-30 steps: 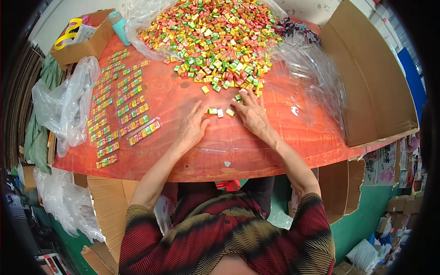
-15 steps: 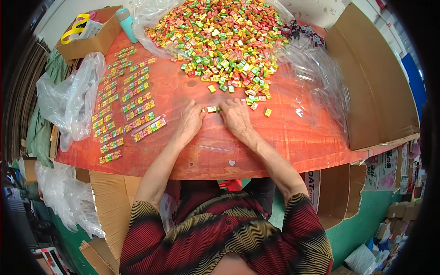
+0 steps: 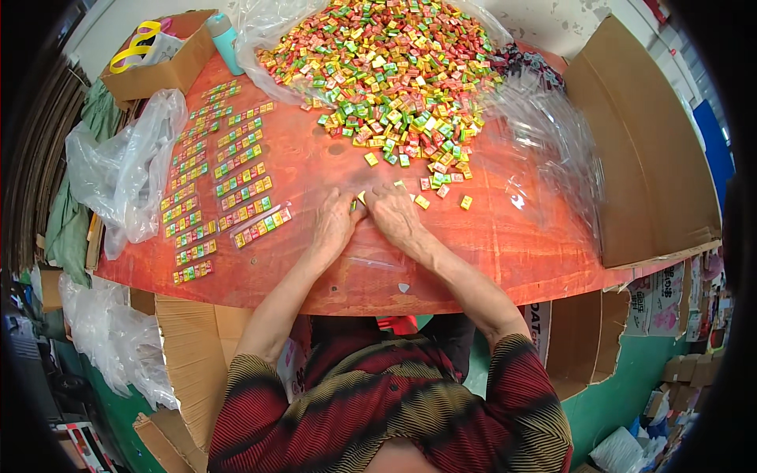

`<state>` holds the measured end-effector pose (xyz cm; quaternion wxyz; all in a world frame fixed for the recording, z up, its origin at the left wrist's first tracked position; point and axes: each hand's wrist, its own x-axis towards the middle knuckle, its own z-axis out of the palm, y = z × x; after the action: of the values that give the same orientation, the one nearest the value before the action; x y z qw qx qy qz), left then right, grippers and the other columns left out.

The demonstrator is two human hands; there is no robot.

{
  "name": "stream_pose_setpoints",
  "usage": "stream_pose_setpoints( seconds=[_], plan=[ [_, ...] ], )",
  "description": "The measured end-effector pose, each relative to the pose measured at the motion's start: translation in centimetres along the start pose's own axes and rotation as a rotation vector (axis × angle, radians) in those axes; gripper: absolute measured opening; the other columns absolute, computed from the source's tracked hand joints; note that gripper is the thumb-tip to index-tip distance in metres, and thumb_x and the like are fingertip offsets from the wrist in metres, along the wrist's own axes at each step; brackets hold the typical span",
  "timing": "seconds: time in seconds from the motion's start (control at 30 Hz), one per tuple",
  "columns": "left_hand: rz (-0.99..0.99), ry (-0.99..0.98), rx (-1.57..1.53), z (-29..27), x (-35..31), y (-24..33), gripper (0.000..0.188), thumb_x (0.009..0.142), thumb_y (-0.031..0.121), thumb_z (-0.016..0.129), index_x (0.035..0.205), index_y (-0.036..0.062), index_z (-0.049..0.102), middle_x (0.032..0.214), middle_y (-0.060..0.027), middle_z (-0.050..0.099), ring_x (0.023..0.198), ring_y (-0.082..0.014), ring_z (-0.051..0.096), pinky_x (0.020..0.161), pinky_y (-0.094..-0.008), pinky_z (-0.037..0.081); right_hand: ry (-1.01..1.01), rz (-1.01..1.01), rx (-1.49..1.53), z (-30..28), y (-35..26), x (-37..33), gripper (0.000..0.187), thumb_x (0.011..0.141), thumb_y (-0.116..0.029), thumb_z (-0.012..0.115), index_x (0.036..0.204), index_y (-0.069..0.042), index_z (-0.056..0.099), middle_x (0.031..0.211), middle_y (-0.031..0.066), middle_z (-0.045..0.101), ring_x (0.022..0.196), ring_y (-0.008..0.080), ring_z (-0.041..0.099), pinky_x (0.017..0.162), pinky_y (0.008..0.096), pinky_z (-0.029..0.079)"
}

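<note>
My two hands meet over the red table, just in front of a heap of tiny red, yellow and green boxes (image 3: 394, 71). The fingers of my left hand (image 3: 337, 224) are closed on a small green box (image 3: 353, 206). A yellow small box (image 3: 361, 197) shows at the fingertips of my right hand (image 3: 392, 217), which is curled and pressed close to the left; its fingers hide most of what they grip. Loose yellow box (image 3: 422, 202) lies beside the right knuckles. A clear plastic strip (image 3: 374, 262) lies flat nearer the table edge.
Rows of lined-up boxes (image 3: 244, 191) lie at left, the nearest one (image 3: 262, 226) in a clear sleeve. Clear plastic sleeves (image 3: 552, 134) spread at right beside a large cardboard box (image 3: 654, 150). A turquoise bottle (image 3: 225, 43), an open carton (image 3: 162, 71) and a plastic bag (image 3: 126, 165) stand left.
My hands have come together, the right moving left, closing the gap where small boxes showed between them. The view has shifted slightly, and a yellow box now shows beside my right hand.
</note>
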<state>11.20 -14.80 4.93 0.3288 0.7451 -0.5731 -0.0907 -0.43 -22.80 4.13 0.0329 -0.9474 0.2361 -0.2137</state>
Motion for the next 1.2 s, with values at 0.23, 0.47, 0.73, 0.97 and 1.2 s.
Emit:
stream_pose_setpoints(
  seconds=[0.23,0.47,0.73,0.97,1.2],
  plan=[
    [0.026,-0.005,-0.011,-0.2,-0.5,0.1,0.035,0.067,0.016,0.07,0.097,0.0041,0.056,0.088,-0.0154,0.048,0.083,-0.034,0.051,0.07,-0.042,0.043,-0.134,0.157,0.222,-1.0,1.3,3.7,0.01,0.07,-0.007,0.057,0.078,0.0,0.057,0.076,0.016,0.057,0.073,0.0314,0.058,0.059,0.0404,0.046],
    [0.008,0.035,0.028,1.3,-0.4,0.3,0.032,0.069,0.01,0.068,0.099,0.004,0.058,0.087,-0.0161,0.047,0.08,-0.0343,0.053,0.068,-0.0412,0.044,0.134,0.083,0.208,2.6,2.6,11.8,0.018,0.071,-0.012,0.059,0.088,-0.005,0.061,0.086,0.0109,0.057,0.082,0.0301,0.056,0.069,0.0401,0.046],
    [0.096,-0.093,-0.01,-1.6,-0.7,-0.8,0.031,0.068,0.007,0.068,0.096,0.0007,0.058,0.085,-0.0151,0.049,0.081,-0.0338,0.053,0.07,-0.0391,0.044,0.061,-0.144,-0.131,2.8,1.4,9.1,0.012,0.074,-0.013,0.05,0.077,-0.008,0.06,0.084,0.0065,0.057,0.085,0.0223,0.052,0.074,0.0348,0.04],
    [0.05,-0.166,-0.002,-1.8,0.0,-0.6,0.032,0.066,0.007,0.069,0.095,0.0018,0.058,0.081,-0.015,0.05,0.08,-0.0328,0.053,0.07,-0.039,0.043,-0.037,-0.003,0.065,0.2,2.1,2.8,0.008,0.072,-0.01,0.054,0.076,-0.003,0.055,0.082,0.0117,0.056,0.084,0.0278,0.053,0.07,0.0383,0.042],
    [0.047,-0.167,-0.06,-0.9,-0.4,1.1,0.047,0.065,0.012,0.072,0.108,0.0065,0.054,0.091,-0.013,0.048,0.085,-0.0312,0.052,0.072,-0.038,0.044,0.074,0.212,0.423,-4.9,4.1,-2.9,0.023,0.078,-0.011,0.058,0.099,-0.002,0.055,0.091,0.0167,0.056,0.085,0.0329,0.056,0.071,0.0407,0.045]
  ],
)
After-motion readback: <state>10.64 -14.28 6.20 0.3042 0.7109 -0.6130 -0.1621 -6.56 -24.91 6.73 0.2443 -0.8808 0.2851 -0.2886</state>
